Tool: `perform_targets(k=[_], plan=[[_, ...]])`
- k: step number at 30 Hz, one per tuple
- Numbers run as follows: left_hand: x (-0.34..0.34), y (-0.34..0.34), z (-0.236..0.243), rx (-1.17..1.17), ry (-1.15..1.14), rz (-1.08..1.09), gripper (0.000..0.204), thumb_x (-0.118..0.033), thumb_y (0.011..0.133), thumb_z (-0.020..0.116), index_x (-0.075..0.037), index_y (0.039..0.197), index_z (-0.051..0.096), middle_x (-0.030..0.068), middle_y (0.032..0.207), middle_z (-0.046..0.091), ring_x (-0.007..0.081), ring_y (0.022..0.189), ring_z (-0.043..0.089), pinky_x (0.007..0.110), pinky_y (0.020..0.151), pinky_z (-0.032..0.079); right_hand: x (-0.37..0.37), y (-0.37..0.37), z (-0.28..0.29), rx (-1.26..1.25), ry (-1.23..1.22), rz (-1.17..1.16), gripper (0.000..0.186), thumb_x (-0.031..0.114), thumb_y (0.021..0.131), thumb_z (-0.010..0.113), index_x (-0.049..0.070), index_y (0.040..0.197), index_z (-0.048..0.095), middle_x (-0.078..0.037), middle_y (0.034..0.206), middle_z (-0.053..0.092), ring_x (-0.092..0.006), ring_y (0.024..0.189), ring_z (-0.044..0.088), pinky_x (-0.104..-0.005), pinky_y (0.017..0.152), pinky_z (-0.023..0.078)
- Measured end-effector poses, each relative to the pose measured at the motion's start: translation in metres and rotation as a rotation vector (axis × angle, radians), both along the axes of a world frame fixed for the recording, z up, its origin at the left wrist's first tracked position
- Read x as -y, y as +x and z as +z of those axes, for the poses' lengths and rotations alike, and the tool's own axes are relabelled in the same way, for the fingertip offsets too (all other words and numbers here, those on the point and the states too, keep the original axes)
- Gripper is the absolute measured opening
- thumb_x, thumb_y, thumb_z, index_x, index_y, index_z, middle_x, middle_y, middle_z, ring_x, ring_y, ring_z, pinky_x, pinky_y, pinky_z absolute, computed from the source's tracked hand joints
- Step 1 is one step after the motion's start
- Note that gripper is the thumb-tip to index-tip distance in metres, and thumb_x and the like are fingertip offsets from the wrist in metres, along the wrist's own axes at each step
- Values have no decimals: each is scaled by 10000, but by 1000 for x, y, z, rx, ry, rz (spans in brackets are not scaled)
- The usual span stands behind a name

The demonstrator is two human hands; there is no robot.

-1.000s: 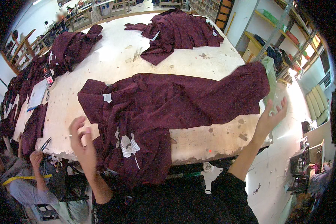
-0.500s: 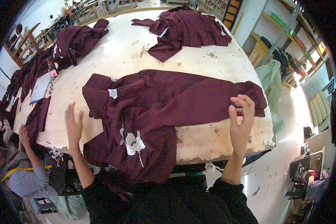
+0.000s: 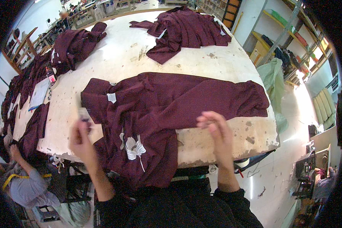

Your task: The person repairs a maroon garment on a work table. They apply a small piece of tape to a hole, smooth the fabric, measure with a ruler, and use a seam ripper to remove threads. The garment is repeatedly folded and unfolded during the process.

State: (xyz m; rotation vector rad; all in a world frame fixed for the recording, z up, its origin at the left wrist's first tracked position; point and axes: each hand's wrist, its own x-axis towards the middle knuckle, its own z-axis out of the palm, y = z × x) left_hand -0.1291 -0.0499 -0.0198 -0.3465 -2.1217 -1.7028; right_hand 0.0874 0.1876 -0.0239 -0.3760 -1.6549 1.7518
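A maroon garment (image 3: 201,97) lies spread over the near part of the table, one sleeve stretched toward the right edge and its lower part hanging off the front. White tags (image 3: 111,98) and a striped pale ornament (image 3: 135,148) show on it. By the garment's left edge, my left hand (image 3: 83,141) is closed around a small dark-and-pale object (image 3: 84,116), too blurred to name. My right hand (image 3: 218,131) hovers over the sleeve's lower edge, fingers loosely bent and apart from the thumb, holding nothing.
More maroon garments are heaped at the far side (image 3: 192,30) and far left (image 3: 74,47) of the pale table (image 3: 117,49). A clipboard (image 3: 38,95) and small bottle (image 3: 50,75) lie at left. A co-worker (image 3: 30,186) with a yellow tape measure is at lower left.
My left hand has gone from spread fingers to closed on the small object. My right hand has moved left from the sleeve's end, its fingers bent. The garment keeps its layout.
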Motion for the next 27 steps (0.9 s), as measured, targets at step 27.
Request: perform_targets(k=[27], plan=[[-63,3,-4,609,620,-910,377,-227,944,355,-3,1237,431,140,1235,496,236,1139,485,362,990,362,19,-121,74,-75,425,117,181,145,727,741,10,779,632,9,684,597,-26,606,474,-199,548,392]])
